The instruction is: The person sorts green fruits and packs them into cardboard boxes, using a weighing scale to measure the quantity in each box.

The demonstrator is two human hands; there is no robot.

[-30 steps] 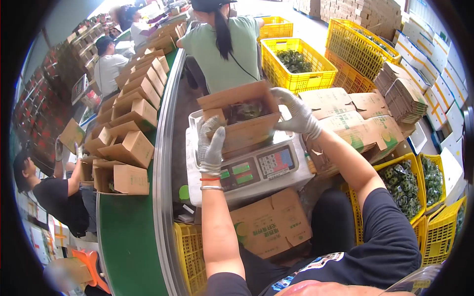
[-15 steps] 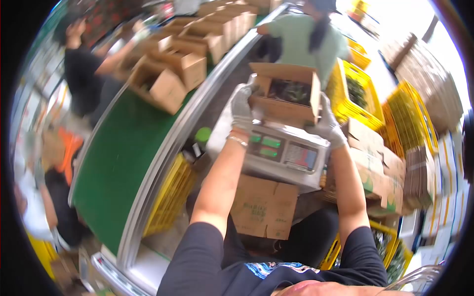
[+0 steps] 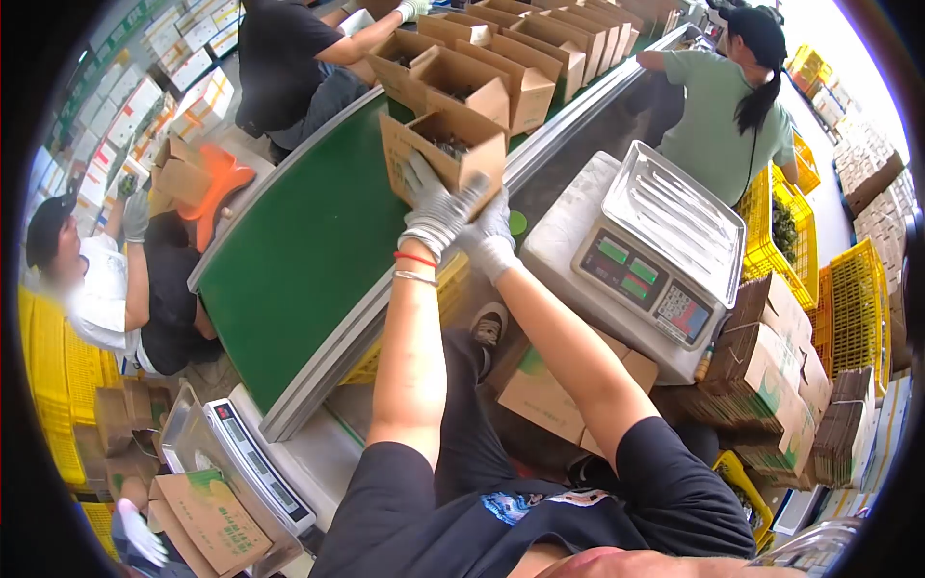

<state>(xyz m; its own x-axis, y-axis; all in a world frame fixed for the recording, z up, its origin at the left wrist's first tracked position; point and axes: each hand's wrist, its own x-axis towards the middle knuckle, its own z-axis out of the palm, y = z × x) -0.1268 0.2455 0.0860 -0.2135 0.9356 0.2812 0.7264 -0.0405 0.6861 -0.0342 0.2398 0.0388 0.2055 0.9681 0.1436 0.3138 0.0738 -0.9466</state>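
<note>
An open cardboard box [image 3: 397,159] with something dark inside stands over the green conveyor belt [image 3: 289,299], right at the row of other open boxes. My left hand [image 3: 436,207], in a grey-white knit glove, presses spread fingers on its near side. My right hand [image 3: 493,236], gloved alike, grips the near right corner, its fingertips partly hidden behind the box and the left hand. To the right, the digital scale [image 3: 665,246] shows a bare metal tray and lit green displays.
Several open boxes [image 3: 535,82] line the belt's far part. A person in a green shirt [image 3: 718,111] stands beyond the scale; others work along the left side. Flattened cartons [image 3: 771,376] and yellow crates [image 3: 853,299] stand at right. Another scale [image 3: 255,462] sits at lower left.
Both hands have carried the box from the scale leftward to the belt, beside the row of boxes. The scale tray is now uncovered. My view has turned left.
</note>
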